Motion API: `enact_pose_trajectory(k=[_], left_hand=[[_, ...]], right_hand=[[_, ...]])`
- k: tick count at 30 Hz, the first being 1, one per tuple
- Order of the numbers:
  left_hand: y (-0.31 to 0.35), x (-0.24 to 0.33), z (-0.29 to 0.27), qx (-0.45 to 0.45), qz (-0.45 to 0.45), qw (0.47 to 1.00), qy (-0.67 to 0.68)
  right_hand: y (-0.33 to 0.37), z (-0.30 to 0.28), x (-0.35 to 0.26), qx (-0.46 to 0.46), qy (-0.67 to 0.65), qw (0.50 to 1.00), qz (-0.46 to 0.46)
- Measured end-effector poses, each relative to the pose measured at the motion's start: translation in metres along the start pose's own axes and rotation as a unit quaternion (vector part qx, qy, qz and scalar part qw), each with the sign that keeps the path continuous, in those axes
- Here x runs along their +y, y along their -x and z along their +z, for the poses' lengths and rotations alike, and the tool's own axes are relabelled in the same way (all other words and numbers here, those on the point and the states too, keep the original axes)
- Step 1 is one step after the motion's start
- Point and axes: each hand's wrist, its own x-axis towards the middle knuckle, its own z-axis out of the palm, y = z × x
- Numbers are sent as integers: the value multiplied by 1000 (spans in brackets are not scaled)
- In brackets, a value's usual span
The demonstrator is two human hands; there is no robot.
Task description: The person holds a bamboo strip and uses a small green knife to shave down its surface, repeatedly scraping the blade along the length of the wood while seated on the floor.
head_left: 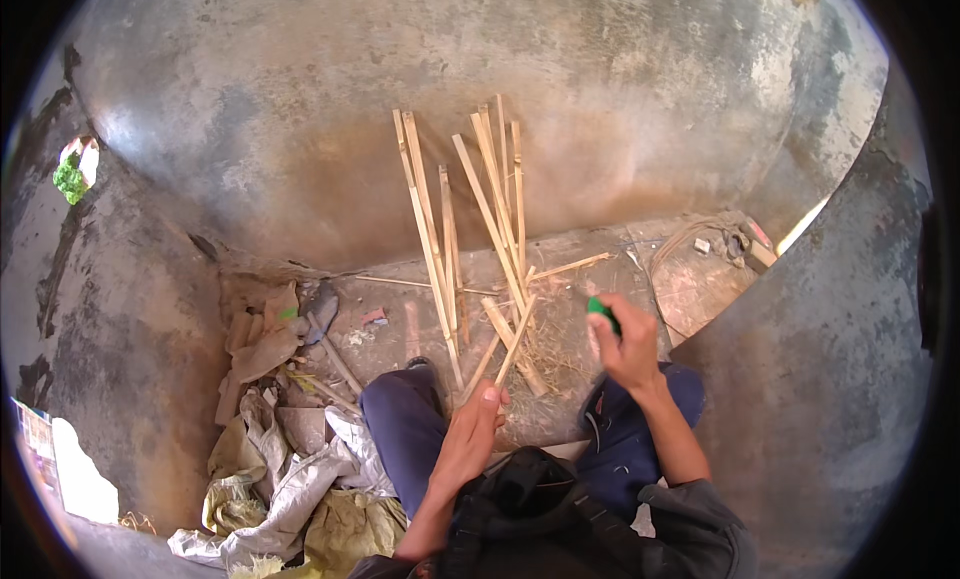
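Between my legs, my left hand (468, 437) is closed around the lower end of a thin bamboo strip (516, 341), which slants up and away to the right. A second strip (483, 367) runs close beside that hand; whether it is gripped too, I cannot tell. My right hand (632, 351) is raised over my right knee, its fingers wrapped round a green handle (604, 315). No blade or tip can be made out on it. A thicker bamboo piece (515, 347) lies on the ground just beyond the strip in my left hand.
Several long bamboo strips (425, 214) lean against the far wall (300, 169) in two groups. Shavings (545, 369) litter the floor. Crumpled sacks (290, 489) and a long-handled tool (335, 354) lie on the left. A wire coil (690, 239) sits at the right corner.
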Motion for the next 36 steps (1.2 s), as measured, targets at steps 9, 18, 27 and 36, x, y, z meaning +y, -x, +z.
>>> enact_pose_trajectory(k=[9, 18, 27, 36], left_hand=[[-1, 22, -4, -7, 71, 990, -121], [2, 29, 10, 63, 92, 978, -177], [9, 34, 13, 64, 86, 977, -182], [8, 36, 10, 49, 87, 982, -157]], right_hand=[[19, 31, -34, -86, -28, 986, -137], [18, 29, -36, -87, -8, 985, -148], [12, 20, -29, -55, 35, 983, -170], [-1, 9, -20, -50, 77, 977, -194]])
